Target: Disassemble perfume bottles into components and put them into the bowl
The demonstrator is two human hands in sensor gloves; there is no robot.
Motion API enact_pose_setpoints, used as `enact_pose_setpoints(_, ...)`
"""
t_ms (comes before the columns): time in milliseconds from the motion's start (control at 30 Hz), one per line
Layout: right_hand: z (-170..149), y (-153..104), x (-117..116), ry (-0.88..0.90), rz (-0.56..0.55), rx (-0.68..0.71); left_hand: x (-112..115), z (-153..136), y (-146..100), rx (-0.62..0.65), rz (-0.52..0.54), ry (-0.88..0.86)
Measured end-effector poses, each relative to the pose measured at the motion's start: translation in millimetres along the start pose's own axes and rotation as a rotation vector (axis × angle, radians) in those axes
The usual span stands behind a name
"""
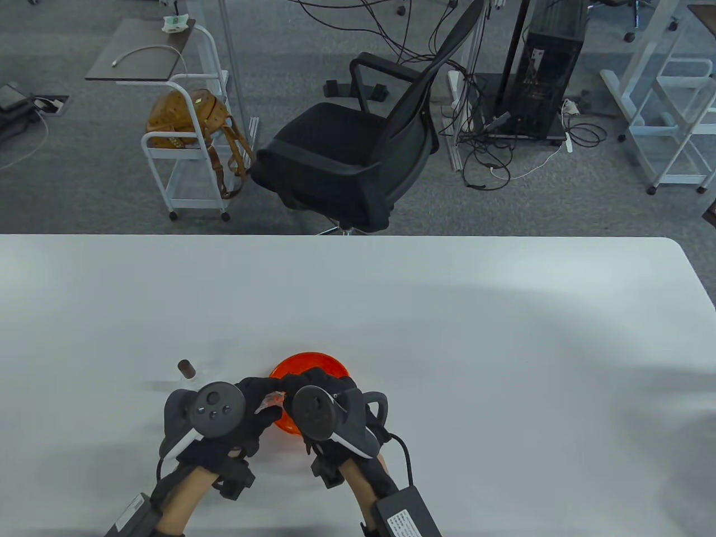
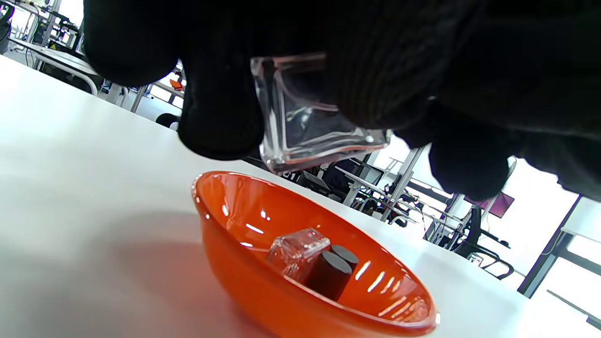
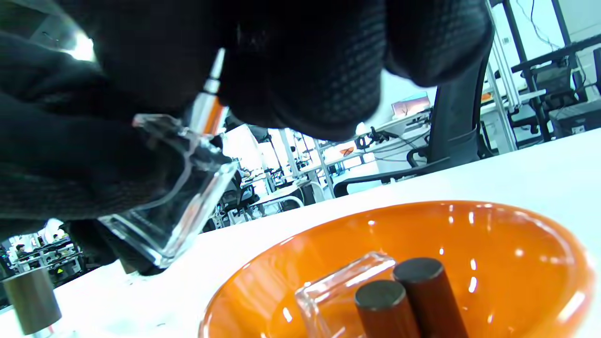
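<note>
Clear glass bottle held just above the near rim of the orange bowl, over the table. Left hand wrapped round the bottle body, fingers curled on its flat sides. Right hand up at the neck, fingers closed on the silvery spray stem; looks like pulling or twisting the pump out, though the actual pinch point is mostly hidden by glove.

Already lying in the bowl: another clear bottle and two dark caps, touching each other. One more cap standing on the table left of the bowl, probably sitting on another bottle, hard to tell for sure.

Handling-wise: rigid thick glass, smooth and slick, likely a bit slippery in fabric gloves. Best taken across the flat faces, not the corners. Stem is thin metal, small, bendy if yanked sideways, so a straight pull along the neck seems safest. Glass on glass in the bowl, so worth setting down gently rather than dropping.
</note>
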State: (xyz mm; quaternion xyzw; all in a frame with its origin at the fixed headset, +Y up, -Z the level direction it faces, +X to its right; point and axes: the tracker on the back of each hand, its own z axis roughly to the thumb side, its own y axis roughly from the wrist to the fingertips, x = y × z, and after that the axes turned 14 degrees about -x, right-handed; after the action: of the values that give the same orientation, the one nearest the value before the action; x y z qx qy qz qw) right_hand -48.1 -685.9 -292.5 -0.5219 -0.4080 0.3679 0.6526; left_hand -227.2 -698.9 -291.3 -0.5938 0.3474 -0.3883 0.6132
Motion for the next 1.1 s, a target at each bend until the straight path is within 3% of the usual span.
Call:
enact_pose_setpoints(967, -5, 3, 3, 0.028, 0.025, -0.012, 1, 4, -1, 0.003, -0.001, 0.006)
enact_pose_setpoints(1100, -15, 8, 19, 0.108, 0.016, -0.038, -4, 2, -1, -0.068, 0.061, 0.051)
